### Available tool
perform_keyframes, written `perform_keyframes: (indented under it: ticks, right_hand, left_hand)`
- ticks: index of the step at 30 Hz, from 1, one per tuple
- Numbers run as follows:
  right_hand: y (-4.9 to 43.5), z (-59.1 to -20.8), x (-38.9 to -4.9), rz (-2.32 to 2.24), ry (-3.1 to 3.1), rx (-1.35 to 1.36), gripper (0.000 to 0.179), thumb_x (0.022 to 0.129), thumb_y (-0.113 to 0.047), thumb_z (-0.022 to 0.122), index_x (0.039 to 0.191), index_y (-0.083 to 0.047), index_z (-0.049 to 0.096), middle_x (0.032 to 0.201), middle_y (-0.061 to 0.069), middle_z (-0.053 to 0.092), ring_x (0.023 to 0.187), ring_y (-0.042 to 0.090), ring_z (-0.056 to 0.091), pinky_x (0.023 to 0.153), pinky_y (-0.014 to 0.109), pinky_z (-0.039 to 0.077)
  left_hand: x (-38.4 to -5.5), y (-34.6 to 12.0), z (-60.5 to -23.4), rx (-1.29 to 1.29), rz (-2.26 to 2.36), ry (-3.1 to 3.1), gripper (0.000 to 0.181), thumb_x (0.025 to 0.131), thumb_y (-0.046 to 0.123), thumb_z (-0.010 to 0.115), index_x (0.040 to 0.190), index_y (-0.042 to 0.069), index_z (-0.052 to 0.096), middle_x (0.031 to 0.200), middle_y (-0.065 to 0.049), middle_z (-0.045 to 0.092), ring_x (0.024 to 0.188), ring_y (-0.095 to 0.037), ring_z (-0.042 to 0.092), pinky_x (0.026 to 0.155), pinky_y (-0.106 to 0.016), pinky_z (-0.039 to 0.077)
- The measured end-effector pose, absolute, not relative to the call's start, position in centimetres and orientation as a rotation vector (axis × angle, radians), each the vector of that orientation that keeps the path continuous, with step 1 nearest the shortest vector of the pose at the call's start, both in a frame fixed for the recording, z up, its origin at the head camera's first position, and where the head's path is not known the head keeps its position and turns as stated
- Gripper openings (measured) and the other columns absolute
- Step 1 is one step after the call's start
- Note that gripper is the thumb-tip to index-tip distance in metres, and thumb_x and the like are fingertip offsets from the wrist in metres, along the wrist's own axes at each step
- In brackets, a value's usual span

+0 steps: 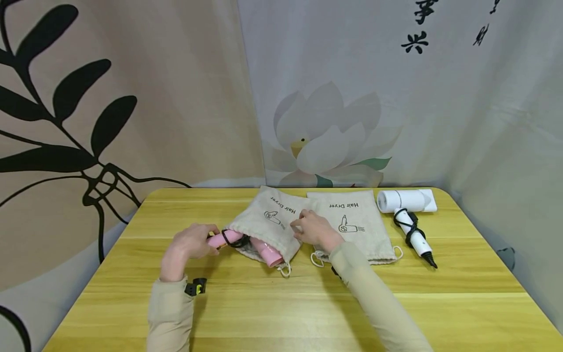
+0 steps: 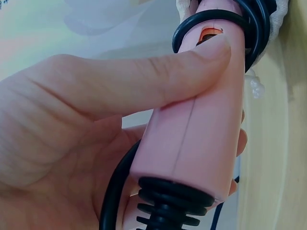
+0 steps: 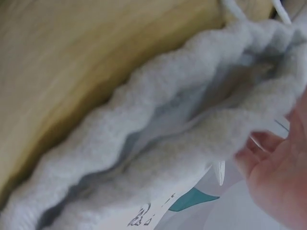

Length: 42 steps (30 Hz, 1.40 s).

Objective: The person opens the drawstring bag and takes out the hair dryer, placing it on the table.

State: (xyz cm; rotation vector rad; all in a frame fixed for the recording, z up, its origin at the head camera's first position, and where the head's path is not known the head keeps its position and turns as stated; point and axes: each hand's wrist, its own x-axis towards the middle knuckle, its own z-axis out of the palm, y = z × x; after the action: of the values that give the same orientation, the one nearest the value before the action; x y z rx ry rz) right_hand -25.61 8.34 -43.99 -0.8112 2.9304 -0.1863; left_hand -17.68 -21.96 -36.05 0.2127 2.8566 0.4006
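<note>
My left hand (image 1: 191,242) grips the handle of a pink hair dryer (image 2: 192,129), its thumb lying along the handle near an orange-edged slot. A black cord (image 2: 211,18) is wound about the handle. The dryer's pink barrel (image 1: 267,252) sticks out of the mouth of the left cloth pouch (image 1: 264,208), which is printed "Hair Dryer"; the rest is hidden inside. My right hand (image 1: 317,229) pinches that pouch at its right edge. In the right wrist view, bent fingers (image 3: 261,148) show beyond the blurred mouth of the right pouch (image 3: 158,129).
The right pouch lies flat beside the left one, drawstring loops (image 1: 317,259) at its mouth. Further right, a white hair dryer (image 1: 402,200) rests on the wooden table (image 1: 264,313), black cord wound on its handle. A printed curtain (image 1: 198,98) hangs behind the table.
</note>
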Motion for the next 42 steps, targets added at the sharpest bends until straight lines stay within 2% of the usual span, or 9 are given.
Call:
perform_keyframes:
  ticks: [14,18,23,25,27,31,36,42]
  right_hand:
    - [8.3,-43.8,-25.6,-0.171,2.939,-0.808,0.038,0.087,-0.033,0.066,0.123,-0.021,0.065,0.115,0.007,0.057,0.102,0.019,0.052,0.083,0.037,0.052]
    - [8.1,-43.8,-25.7,-0.17,2.947,-0.808,0.035,0.087,-0.032,0.067,0.12,-0.019,0.067,0.107,0.007,0.058,0.095,0.019,0.053,0.078,0.036,0.052]
    - [7.7,-44.0,-26.1,-0.171,2.979,-0.821,0.028,0.086,-0.031,0.067,0.112,-0.019,0.068,0.102,0.006,0.058,0.091,0.019,0.053,0.075,0.035,0.051]
    - [7.5,-44.1,-26.3,-0.169,2.996,-0.852,0.033,0.087,-0.03,0.067,0.117,-0.017,0.064,0.109,0.007,0.06,0.098,0.022,0.054,0.082,0.037,0.052]
    - [7.1,-44.2,-26.6,-0.169,3.002,-0.903,0.044,0.087,-0.027,0.066,0.128,-0.014,0.057,0.121,0.01,0.059,0.11,0.025,0.054,0.094,0.04,0.049]
    - [6.4,-44.3,-27.1,-0.163,2.948,-0.993,0.062,0.088,-0.019,0.061,0.145,-0.011,0.038,0.145,0.012,0.045,0.133,0.03,0.042,0.113,0.042,0.034]
    - [5.5,-44.2,-27.6,-0.149,2.82,-0.955,0.062,0.093,-0.018,0.052,0.15,-0.016,0.028,0.156,0.008,0.029,0.143,0.031,0.029,0.119,0.043,0.024]
    - [5.0,-44.6,-27.8,-0.062,2.787,-0.872,0.058,0.095,-0.025,0.047,0.15,-0.022,0.028,0.158,0.002,0.026,0.145,0.03,0.025,0.119,0.041,0.025]
  left_hand:
    - [-17.7,-21.8,-36.0,0.171,0.406,2.836,0.045,0.076,0.019,0.077,0.117,0.009,0.061,0.099,-0.014,0.063,0.081,-0.023,0.054,0.064,-0.037,0.045]
    - [-17.6,-21.3,-36.0,0.122,0.445,2.809,0.045,0.075,0.015,0.076,0.116,0.007,0.06,0.099,-0.014,0.062,0.081,-0.024,0.054,0.064,-0.036,0.045]
    - [-17.7,-21.0,-36.3,0.076,0.462,2.799,0.044,0.076,0.02,0.077,0.114,0.006,0.059,0.095,-0.011,0.061,0.08,-0.022,0.054,0.063,-0.034,0.044]
    - [-17.7,-20.9,-36.4,0.066,0.455,2.806,0.043,0.076,0.023,0.077,0.112,0.007,0.059,0.093,-0.01,0.061,0.079,-0.022,0.053,0.063,-0.033,0.043]
    - [-17.8,-20.8,-36.4,0.056,0.449,2.813,0.041,0.077,0.023,0.077,0.11,0.007,0.06,0.091,-0.008,0.061,0.078,-0.021,0.053,0.063,-0.033,0.043]
    - [-17.8,-20.8,-36.4,0.062,0.448,2.825,0.038,0.077,0.021,0.077,0.108,0.007,0.06,0.089,-0.008,0.061,0.077,-0.021,0.053,0.062,-0.033,0.043]
    - [-17.8,-20.7,-36.4,0.06,0.458,2.823,0.038,0.077,0.02,0.077,0.109,0.008,0.061,0.09,-0.008,0.063,0.078,-0.022,0.054,0.064,-0.035,0.044]
    - [-17.7,-20.7,-36.4,0.066,0.449,2.839,0.041,0.076,0.022,0.077,0.111,0.008,0.062,0.093,-0.009,0.064,0.081,-0.022,0.056,0.065,-0.037,0.046]
